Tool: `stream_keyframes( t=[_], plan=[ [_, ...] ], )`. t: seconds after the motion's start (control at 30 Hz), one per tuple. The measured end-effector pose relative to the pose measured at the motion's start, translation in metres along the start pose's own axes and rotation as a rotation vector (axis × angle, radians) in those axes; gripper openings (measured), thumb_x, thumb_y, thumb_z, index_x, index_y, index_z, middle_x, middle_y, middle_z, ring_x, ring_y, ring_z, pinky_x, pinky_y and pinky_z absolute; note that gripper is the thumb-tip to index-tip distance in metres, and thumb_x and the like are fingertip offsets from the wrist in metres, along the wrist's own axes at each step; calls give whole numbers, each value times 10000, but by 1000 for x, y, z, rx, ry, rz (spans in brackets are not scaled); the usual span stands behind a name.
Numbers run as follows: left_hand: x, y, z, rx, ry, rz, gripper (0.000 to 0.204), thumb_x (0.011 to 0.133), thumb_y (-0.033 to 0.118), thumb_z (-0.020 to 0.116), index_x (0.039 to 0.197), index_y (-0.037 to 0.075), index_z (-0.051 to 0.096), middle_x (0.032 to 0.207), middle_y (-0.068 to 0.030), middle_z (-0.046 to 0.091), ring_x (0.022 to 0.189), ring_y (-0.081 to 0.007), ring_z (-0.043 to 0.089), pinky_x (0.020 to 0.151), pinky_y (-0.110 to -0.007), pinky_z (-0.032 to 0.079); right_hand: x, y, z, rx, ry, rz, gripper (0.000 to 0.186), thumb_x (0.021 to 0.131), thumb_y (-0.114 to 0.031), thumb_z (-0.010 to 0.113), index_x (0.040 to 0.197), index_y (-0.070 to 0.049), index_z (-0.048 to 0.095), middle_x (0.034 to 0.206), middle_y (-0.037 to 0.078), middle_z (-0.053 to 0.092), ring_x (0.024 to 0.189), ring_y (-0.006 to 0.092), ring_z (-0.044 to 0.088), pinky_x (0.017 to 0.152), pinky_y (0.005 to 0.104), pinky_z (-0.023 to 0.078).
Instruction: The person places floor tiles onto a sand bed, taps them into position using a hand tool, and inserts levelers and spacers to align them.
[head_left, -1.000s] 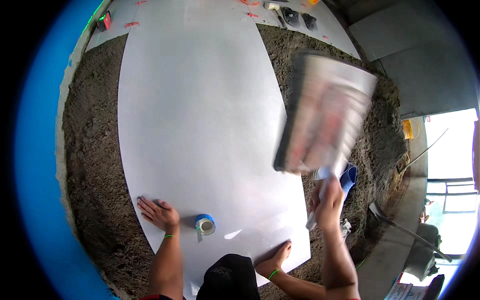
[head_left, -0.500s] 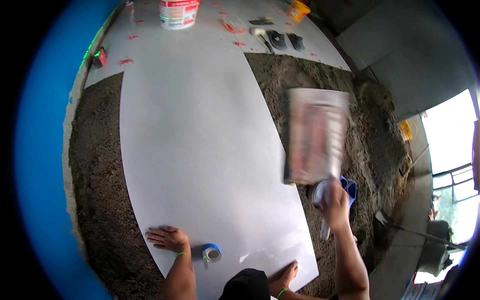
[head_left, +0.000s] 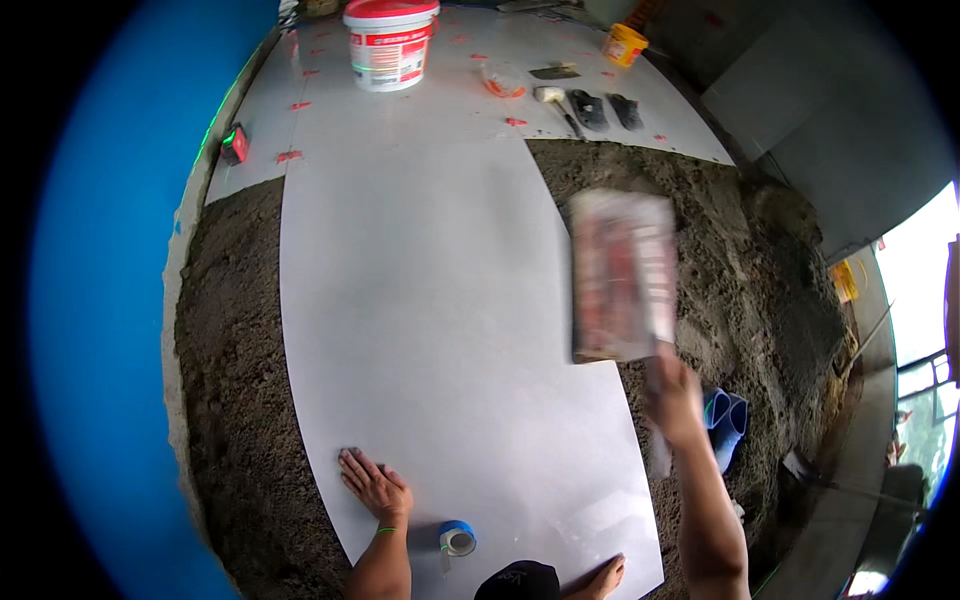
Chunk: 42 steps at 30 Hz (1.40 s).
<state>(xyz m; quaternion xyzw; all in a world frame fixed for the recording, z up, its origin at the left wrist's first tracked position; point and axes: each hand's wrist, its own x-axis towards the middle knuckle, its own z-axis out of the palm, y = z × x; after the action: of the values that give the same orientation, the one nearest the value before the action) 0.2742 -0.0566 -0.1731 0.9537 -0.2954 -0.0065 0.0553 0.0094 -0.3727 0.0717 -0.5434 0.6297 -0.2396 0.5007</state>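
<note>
A long pale grey tile (head_left: pixel 440 330) lies on a bed of rough mortar (head_left: pixel 235 400). My left hand (head_left: pixel 378 487) rests flat near its left edge, fingers spread, holding nothing. Beside that hand stands a roll of blue tape (head_left: pixel 459 540). My right hand (head_left: pixel 676 400) grips the short handle of a flat rectangular tool (head_left: pixel 622 275), blurred by motion, with whitish and reddish patches on its face. The tool overlaps the tile's right edge in view; whether it touches I cannot tell. A bare foot (head_left: pixel 606 578) is on the tile's near right part.
Beyond are a white bucket (head_left: pixel 388 55), a yellow pail (head_left: pixel 625 46), a mallet (head_left: pixel 557 105), black slippers (head_left: pixel 590 110) and a red laser level (head_left: pixel 235 146). To the right lie a blue item with two round ends (head_left: pixel 727 425) and a shovel (head_left: pixel 800 470). A blue wall (head_left: pixel 110 300) bounds the left.
The whole view has shifted, so the scene sits lower and farther right. Against the tile, the tool has moved left and my left hand has slid slightly farther away, its fingers turned more forward.
</note>
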Motion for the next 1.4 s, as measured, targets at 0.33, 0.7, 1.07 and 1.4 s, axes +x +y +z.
stream_keyframes(
  t=[0.33, 0.7, 1.07, 1.4],
  plan=[
    [-6, 39, 10, -115, -80, 9, 679, 910, 299, 404, 1455, -72, 243, 1543, -277, 172, 1447, -424, 131, 1151, -559, 107, 46, 166, 54, -623, -71, 310, 421, 974, -475, 454, 778, -110, 523, 522, 24, 487, 395, 199, 504, 352, 370, 437],
    [-9, 31, 18, -152, -110, -50, 736, 867, 300, 495, 1469, -38, 239, 1546, -265, 180, 1446, -422, 131, 1161, -559, 99, -76, 84, 57, 77, 50, -368, 477, 987, -473, 425, 798, -53, 548, 584, 21, 459, 552, 117, 498, 448, 256, 389],
    [-13, -7, 9, -149, -108, -98, 768, 863, 333, 497, 1483, -22, 215, 1558, -245, 161, 1458, -392, 108, 1175, -537, 65, -41, -78, 152, -199, -405, -379, 555, 979, -545, 402, 660, -97, 475, 475, -11, 429, 390, 112, 427, 371, 242, 323],
    [-4, 25, 14, -242, -201, -84, 782, 854, 337, 494, 1478, -35, 205, 1566, -251, 116, 1461, -402, 69, 1175, -541, 36, 78, 3, 210, -328, -445, 265, 434, 963, -488, 492, 747, -114, 537, 559, -5, 482, 438, 118, 452, 407, 293, 374]
  ],
)
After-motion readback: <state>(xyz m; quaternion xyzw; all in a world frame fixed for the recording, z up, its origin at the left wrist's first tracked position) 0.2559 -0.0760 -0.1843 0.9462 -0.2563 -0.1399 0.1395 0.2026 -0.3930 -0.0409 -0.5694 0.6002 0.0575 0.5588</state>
